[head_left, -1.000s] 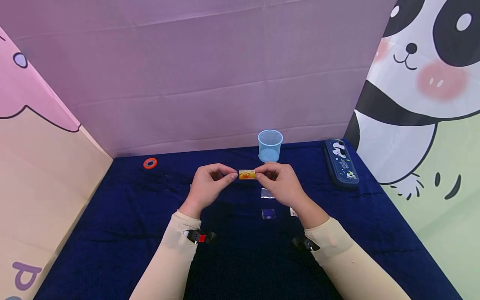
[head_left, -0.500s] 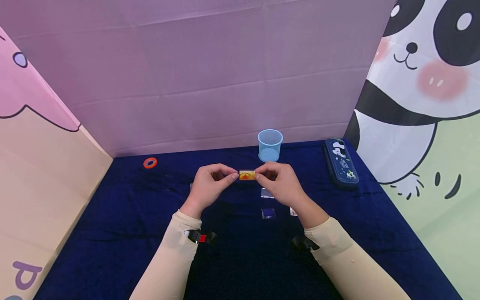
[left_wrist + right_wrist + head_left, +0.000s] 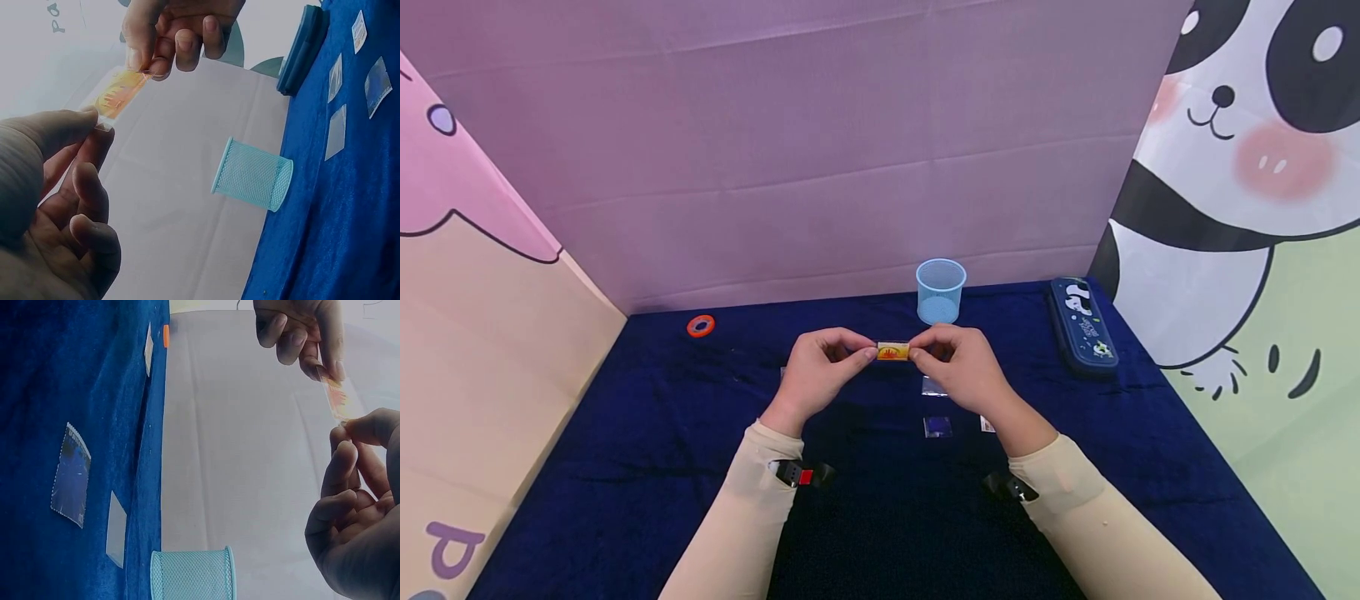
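A small yellow-orange stamp in a clear sleeve (image 3: 892, 352) is held level above the table, between both hands. My left hand (image 3: 820, 371) pinches its left end between thumb and forefinger. The right hand (image 3: 962, 362) pinches the opposite end the same way. In the left wrist view light passes through the stamp (image 3: 119, 94), and clear film shows at its end by the left thumb. Below the right hand lie a blue-purple stamp (image 3: 937, 427) with a toothed edge, a clear sleeve (image 3: 934, 387) and a pale-edged stamp (image 3: 987, 424) partly hidden by the wrist.
A light blue mesh pen cup (image 3: 940, 292) stands at the back, behind the hands. To the right lies a dark blue pencil case (image 3: 1082, 325) with panda pictures. An orange-red tape roll (image 3: 701, 326) sits back left on the blue cloth (image 3: 647, 458). A lilac curtain (image 3: 820, 167) hangs behind.
Both hands keep their pinch and stay almost in place. The sleeved stamp has sunk very slightly between them.
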The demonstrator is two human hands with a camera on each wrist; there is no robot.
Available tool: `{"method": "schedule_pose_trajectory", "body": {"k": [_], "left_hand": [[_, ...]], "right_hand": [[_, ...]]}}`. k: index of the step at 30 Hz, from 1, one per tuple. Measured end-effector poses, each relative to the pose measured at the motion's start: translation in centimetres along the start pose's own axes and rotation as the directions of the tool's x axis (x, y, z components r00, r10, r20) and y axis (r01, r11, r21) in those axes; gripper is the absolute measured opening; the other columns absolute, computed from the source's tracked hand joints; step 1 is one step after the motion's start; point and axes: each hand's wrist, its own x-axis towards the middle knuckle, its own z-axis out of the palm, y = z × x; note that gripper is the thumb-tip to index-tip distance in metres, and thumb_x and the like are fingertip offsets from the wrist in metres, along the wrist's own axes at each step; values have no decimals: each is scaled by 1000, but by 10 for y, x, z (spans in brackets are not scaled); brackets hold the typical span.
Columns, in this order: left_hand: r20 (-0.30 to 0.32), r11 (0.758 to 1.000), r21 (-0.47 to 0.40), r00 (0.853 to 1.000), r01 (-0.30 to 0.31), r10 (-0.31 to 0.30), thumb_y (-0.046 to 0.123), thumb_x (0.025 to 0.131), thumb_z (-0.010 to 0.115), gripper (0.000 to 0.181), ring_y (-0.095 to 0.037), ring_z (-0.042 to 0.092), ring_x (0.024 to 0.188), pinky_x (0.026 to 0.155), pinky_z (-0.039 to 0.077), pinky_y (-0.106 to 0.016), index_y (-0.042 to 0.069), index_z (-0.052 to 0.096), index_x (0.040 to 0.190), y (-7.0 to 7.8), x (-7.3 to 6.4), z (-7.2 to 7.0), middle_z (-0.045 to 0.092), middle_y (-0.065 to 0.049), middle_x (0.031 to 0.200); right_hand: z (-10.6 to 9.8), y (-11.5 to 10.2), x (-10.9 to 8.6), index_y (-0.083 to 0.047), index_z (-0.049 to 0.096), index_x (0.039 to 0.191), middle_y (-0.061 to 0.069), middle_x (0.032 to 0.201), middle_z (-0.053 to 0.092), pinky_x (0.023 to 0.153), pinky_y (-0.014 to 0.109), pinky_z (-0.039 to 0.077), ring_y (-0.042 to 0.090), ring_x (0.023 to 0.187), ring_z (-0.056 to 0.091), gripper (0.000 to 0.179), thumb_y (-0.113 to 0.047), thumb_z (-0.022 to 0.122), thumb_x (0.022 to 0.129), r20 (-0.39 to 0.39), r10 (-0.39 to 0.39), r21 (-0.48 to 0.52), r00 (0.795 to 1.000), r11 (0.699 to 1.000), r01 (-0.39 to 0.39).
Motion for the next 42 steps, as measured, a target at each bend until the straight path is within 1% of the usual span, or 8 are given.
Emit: {"method": "schedule_pose_trajectory", "body": {"k": [4,11,16,20,26,30,35,42], "left_hand": [[4,1000,0,1000,1,-1,25,94,75,7,-23,51,65,56,41,-29,20,79,98,1,0,0,71,4,86],[-3,1000,3,1000,-9,9,27,94,75,7,-23,50,65,56,40,-29,21,78,97,-1,0,1,71,4,87],[8,999,-17,1000,-29,29,27,94,75,9,-24,50,66,56,41,-28,19,78,96,-4,0,2,71,3,88],[14,999,-28,1000,-25,25,28,94,75,12,-25,50,67,56,41,-28,18,78,97,-7,1,3,71,2,89],[14,1000,-17,1000,10,-10,18,94,75,9,-30,49,67,55,37,-27,11,78,98,-9,1,5,70,-3,89],[19,1000,-19,1000,3,-3,12,94,74,8,-33,48,66,54,37,-27,6,77,99,-10,2,5,71,-7,89],[17,999,-27,1000,-24,25,19,94,75,8,-29,48,64,54,37,-27,13,78,98,-11,1,4,72,-1,90],[28,999,-11,999,-31,31,29,94,75,9,-25,48,63,53,38,-29,20,78,96,-11,1,3,70,4,86]], "right_hand": [[0,-1,0,-20,76,101,2,85,64,57,33,47,25,71,53,7,-19,70,97,0,1,1,1000,1000,-1],[0,-1,-1,-18,76,104,0,92,66,59,31,47,25,74,53,10,-17,69,98,1,-11,35,1000,999,11],[1,0,0,-19,76,104,0,90,65,59,32,47,25,74,53,10,-18,68,98,2,-13,14,1000,1000,13],[0,0,0,-19,76,102,0,88,65,59,33,48,25,73,53,8,-18,69,98,2,-16,-8,1000,1000,16],[2,1,0,-19,75,101,1,85,63,59,34,50,24,72,54,7,-17,70,97,12,-17,-24,1000,1000,17],[4,1,1,-19,75,100,1,84,62,58,34,49,24,71,54,6,-17,71,97,16,-19,-30,1000,999,20],[4,1,2,-19,75,99,2,81,62,56,33,48,25,68,54,5,-17,71,96,15,-29,-26,999,999,30],[4,2,2,-19,74,99,3,80,61,55,33,47,27,67,54,4,-18,71,96,27,-19,-5,999,1000,19]]}}
